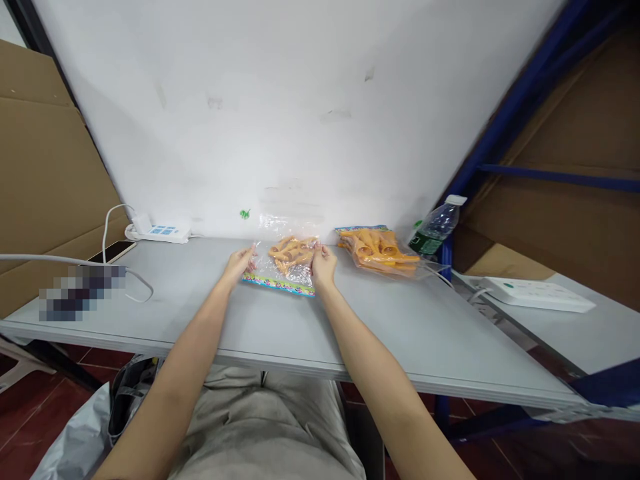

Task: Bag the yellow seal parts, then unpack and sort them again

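Note:
A clear plastic bag (287, 263) with a colourful printed strip along its near edge lies on the grey table (350, 333) near the white wall. Orange plastic pieces show inside it. My left hand (241, 262) pinches the bag's left edge. My right hand (323, 265) grips its right edge with fingers closed. A stack of similar filled bags (380, 250) lies just to the right, apart from my hands.
A water bottle (435, 227) leans at the table's back right by a blue rack post (500, 127). White power strips sit at the back left (160, 233) and on the right table (537, 293). A phone (114, 251) and cable lie left. Cardboard stands on both sides.

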Available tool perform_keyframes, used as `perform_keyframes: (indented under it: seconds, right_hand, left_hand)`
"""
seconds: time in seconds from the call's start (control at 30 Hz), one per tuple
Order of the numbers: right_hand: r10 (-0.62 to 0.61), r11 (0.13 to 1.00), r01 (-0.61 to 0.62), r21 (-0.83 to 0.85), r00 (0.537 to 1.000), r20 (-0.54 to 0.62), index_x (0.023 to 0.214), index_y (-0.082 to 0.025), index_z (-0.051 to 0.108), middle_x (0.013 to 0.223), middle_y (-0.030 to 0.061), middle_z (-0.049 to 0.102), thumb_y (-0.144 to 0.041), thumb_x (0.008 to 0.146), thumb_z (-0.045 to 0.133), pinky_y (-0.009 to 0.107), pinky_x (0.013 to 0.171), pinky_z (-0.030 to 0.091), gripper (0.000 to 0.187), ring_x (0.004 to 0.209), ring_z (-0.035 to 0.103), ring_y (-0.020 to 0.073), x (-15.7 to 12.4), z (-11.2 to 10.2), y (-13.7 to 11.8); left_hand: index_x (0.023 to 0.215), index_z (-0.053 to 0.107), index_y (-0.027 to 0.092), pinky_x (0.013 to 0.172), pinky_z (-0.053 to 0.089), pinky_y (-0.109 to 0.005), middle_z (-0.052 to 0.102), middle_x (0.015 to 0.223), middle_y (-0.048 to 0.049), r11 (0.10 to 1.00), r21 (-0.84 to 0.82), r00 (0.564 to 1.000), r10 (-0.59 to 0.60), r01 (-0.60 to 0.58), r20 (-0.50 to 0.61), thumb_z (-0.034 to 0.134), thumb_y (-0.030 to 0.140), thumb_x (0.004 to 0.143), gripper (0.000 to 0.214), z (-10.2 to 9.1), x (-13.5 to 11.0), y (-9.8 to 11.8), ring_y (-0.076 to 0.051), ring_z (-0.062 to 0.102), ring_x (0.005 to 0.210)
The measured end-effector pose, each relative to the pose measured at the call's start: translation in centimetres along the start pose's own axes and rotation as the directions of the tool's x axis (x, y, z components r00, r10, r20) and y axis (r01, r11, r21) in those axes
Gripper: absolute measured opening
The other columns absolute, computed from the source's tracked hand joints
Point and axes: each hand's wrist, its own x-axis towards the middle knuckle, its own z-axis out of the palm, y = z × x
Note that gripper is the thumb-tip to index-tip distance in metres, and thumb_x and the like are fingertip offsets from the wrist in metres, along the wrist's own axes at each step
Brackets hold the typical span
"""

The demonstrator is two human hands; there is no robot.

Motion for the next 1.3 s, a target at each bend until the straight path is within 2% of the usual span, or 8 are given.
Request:
perform_keyframes:
  seconds: [0.2, 0.37, 0.43, 0.53, 0.67, 0.8, 1.1, 1.3]
  right_hand:
    - [-0.059, 0.998, 0.058, -0.015, 0.997, -0.053, 0.069, -0.024, 0.051, 0.032, -0.0098, 0.031, -0.078, 0.073, 0.053, 0.027, 0.032, 0.019, 0.054, 0.030, 0.028, 0.0106, 0.3, -0.4, 0.2]
    - [-0.038, 0.999, 0.037, -0.020, 0.998, -0.049, 0.069, -0.023, 0.054, 0.033, -0.0097, 0.033, -0.073, 0.074, 0.056, 0.027, 0.034, 0.022, 0.050, 0.031, 0.030, 0.0104, 0.5, -0.5, 0.3]
    - [-0.004, 1.000, 0.004, -0.008, 0.999, -0.050, 0.070, -0.023, 0.054, 0.033, -0.0100, 0.033, -0.069, 0.076, 0.057, 0.026, 0.034, 0.025, 0.047, 0.031, 0.030, 0.0107, 0.6, -0.5, 0.4]
    - [0.063, 0.998, -0.062, 0.015, 0.996, -0.062, 0.071, -0.023, 0.051, 0.032, -0.0107, 0.033, -0.063, 0.080, 0.056, 0.026, 0.033, 0.026, 0.041, 0.029, 0.031, 0.0111, 0.6, -0.6, 0.4]
    - [0.148, 0.986, -0.140, 0.095, 0.985, -0.086, 0.077, -0.021, 0.053, 0.032, -0.0117, 0.036, -0.054, 0.084, 0.056, 0.024, 0.035, 0.028, 0.033, 0.028, 0.032, 0.0104, 0.5, -0.4, 0.5]
    - [0.205, 0.967, -0.179, 0.181, 0.969, -0.136, 0.081, -0.018, 0.057, 0.032, -0.0122, 0.036, -0.043, 0.084, 0.057, 0.023, 0.039, 0.031, 0.025, 0.032, 0.033, 0.0095, 0.6, -0.1, 0.8]
    - [0.264, 0.906, -0.223, 0.360, 0.962, -0.067, 0.085, -0.020, 0.057, 0.035, -0.0135, 0.034, -0.052, 0.081, 0.063, 0.023, 0.037, 0.035, 0.032, 0.031, 0.034, 0.0094, 0.9, -0.3, 1.0]
    - [0.211, 0.872, -0.207, 0.444, 0.977, 0.042, 0.101, -0.020, 0.060, 0.053, -0.0080, 0.057, -0.050, 0.085, 0.062, 0.021, 0.037, 0.039, 0.035, 0.035, 0.043, 0.0073, 0.4, 0.0, 0.2]
  left_hand:
    - [0.054, 0.055, 0.017, 0.043, 0.019, -0.021, 0.032, 0.041, 0.0072, 0.976, 0.153, 0.985, 0.163, -0.154, -0.051, 0.067, 0.044, 0.078, 0.038, 0.4, -0.3, -0.3, -0.006, 0.024, 0.039]
    - [0.065, 0.062, 0.020, 0.052, 0.034, -0.023, 0.041, 0.046, 0.0038, 0.924, 0.314, 0.958, 0.264, -0.219, -0.109, 0.061, 0.034, 0.081, 0.021, 0.1, -0.2, -0.7, -0.013, 0.045, 0.050]
    - [0.084, 0.067, 0.022, 0.071, 0.046, -0.029, 0.059, 0.064, -0.0016, 0.859, 0.397, 0.914, 0.392, -0.322, -0.108, 0.062, 0.027, 0.077, 0.010, 0.1, -0.5, -0.8, -0.021, 0.060, 0.074]
    - [0.124, 0.059, 0.022, 0.108, 0.035, -0.043, 0.061, 0.127, -0.0125, 0.637, 0.565, 0.820, 0.558, -0.524, 0.132, 0.061, 0.017, 0.070, 0.054, 0.8, -1.6, -0.7, -0.029, 0.051, 0.124]
    - [0.152, 0.027, 0.022, 0.120, 0.006, -0.053, 0.020, 0.162, -0.0103, 0.266, 0.640, 0.686, 0.406, -0.721, 0.604, 0.054, 0.013, 0.071, 0.086, 3.0, -3.3, -0.8, -0.029, 0.012, 0.150]
    - [0.156, 0.011, 0.023, 0.119, 0.006, -0.057, 0.011, 0.163, -0.0092, -0.003, 0.675, 0.661, 0.199, -0.738, 0.724, 0.042, 0.003, 0.074, 0.090, 4.9, -3.5, -1.2, -0.023, 0.006, 0.151]
    - [0.157, 0.008, 0.022, 0.119, 0.006, -0.056, 0.005, 0.163, -0.0078, -0.147, 0.593, 0.569, 0.174, -0.792, 0.803, 0.044, 0.007, 0.079, 0.087, 4.7, -3.7, -0.1, -0.023, 0.001, 0.151]
    - [0.152, 0.031, 0.028, 0.122, 0.013, -0.047, 0.028, 0.158, -0.0026, -0.158, 0.720, 0.670, 0.275, -0.675, 0.689, 0.026, 0.005, 0.091, 0.066, 3.2, -1.4, 1.3, -0.018, 0.024, 0.147]
